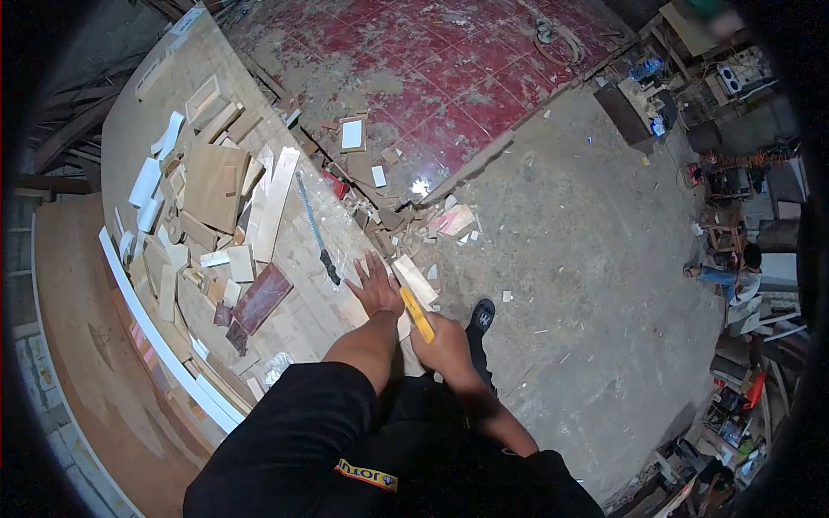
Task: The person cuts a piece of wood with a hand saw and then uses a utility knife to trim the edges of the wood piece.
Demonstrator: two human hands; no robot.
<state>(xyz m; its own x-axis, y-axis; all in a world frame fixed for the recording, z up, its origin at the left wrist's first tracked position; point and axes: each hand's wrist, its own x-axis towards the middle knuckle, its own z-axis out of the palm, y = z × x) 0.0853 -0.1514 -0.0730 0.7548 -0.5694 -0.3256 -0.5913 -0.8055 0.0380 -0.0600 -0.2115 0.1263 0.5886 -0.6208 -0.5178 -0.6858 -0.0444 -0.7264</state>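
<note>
My left hand (376, 287) lies flat with its fingers spread on the near edge of the wooden table (324, 309). Just right of it, my right hand (442, 344) is wrapped round a yellow-handled tool (417, 314), whose far end reaches beside my left hand. A pale wood piece (415, 280) juts out past the table edge, beyond the tool. Near my left fingertips lies a thin blue-grey strip with a dark end (330, 268). Whatever is under my left palm is hidden.
Wood offcuts (213, 186) are heaped on the table's left, with a dark red block (262, 298) nearer. Scraps and a framed white piece (352, 135) lie on the floor. A person (744, 278) sits at the far right among clutter.
</note>
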